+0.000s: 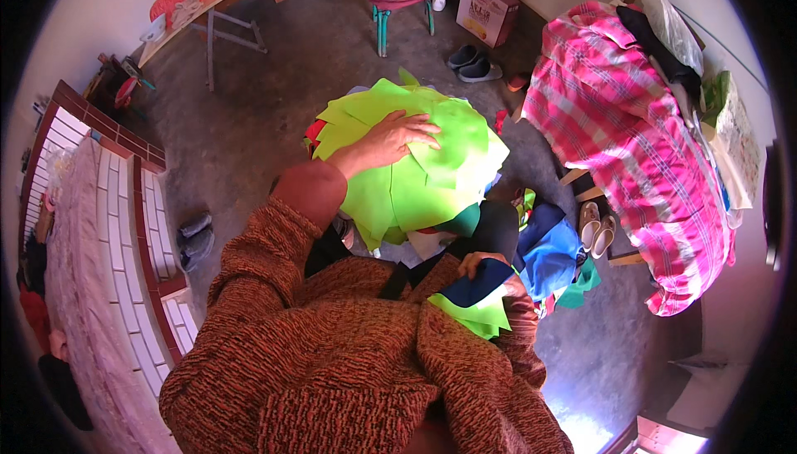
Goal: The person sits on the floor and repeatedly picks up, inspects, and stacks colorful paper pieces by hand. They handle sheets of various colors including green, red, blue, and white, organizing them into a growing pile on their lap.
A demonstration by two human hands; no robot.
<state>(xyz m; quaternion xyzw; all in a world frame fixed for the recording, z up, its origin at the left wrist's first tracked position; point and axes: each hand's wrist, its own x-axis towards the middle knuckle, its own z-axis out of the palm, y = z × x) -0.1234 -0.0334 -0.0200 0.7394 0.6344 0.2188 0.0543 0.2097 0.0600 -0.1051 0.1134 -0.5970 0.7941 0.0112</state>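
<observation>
Right hand (490, 275) fingers clamp navy/lime fabric pcs (477, 300); left hand (390, 140) fingers spread on lime stack (415, 180).

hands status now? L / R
Left hand: open, flat on the lime-green fabric stack.
Right hand: closed on dark blue and green fabric pieces.

Lime-green fabric pieces (415, 168) stacked, fanned, overlapping

left hand (388, 140) on fabric stack (415, 180) — bed (631, 147) right
</observation>
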